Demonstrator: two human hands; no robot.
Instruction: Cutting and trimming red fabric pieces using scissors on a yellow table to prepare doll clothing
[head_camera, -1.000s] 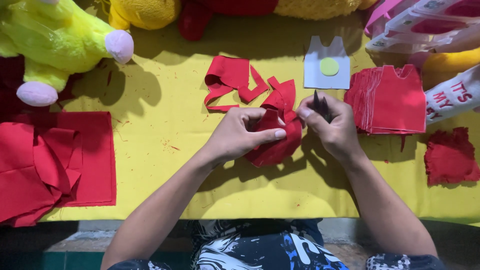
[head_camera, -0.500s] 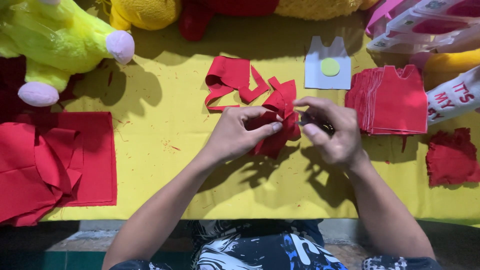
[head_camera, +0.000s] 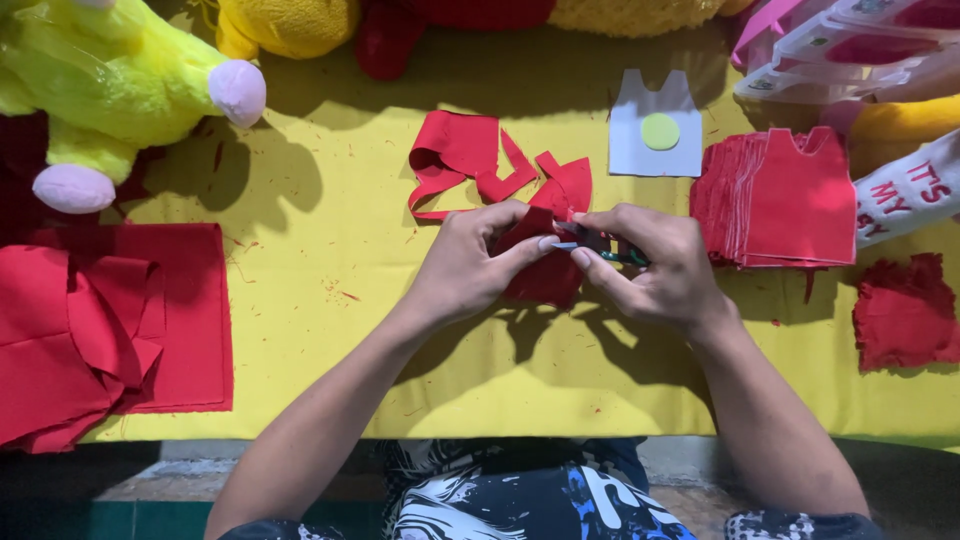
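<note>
The only containers in view are the clear plastic trays (head_camera: 850, 45) at the top right corner, stacked and tilted, with pink and red contents you can't make out clearly. Your left hand (head_camera: 470, 265) is closed in a pinch on the red felt piece (head_camera: 545, 270), thumb and fingers gripping its upper edge above the middle of the yellow table cover (head_camera: 330, 330). The piece hangs down from your grip, its long axis running roughly from top right to bottom left, the lower end pointing toward you. Your right hand (head_camera: 655, 270) is curled shut around small scissors (head_camera: 600, 250), whose blades point left into the felt just beside your left thumb. Red offcuts (head_camera: 465, 165) lie just beyond your hands, a stack of cut red shapes (head_camera: 790, 200) sits to your right, and folded red cloth (head_camera: 110, 330) lies at your far left.
</note>
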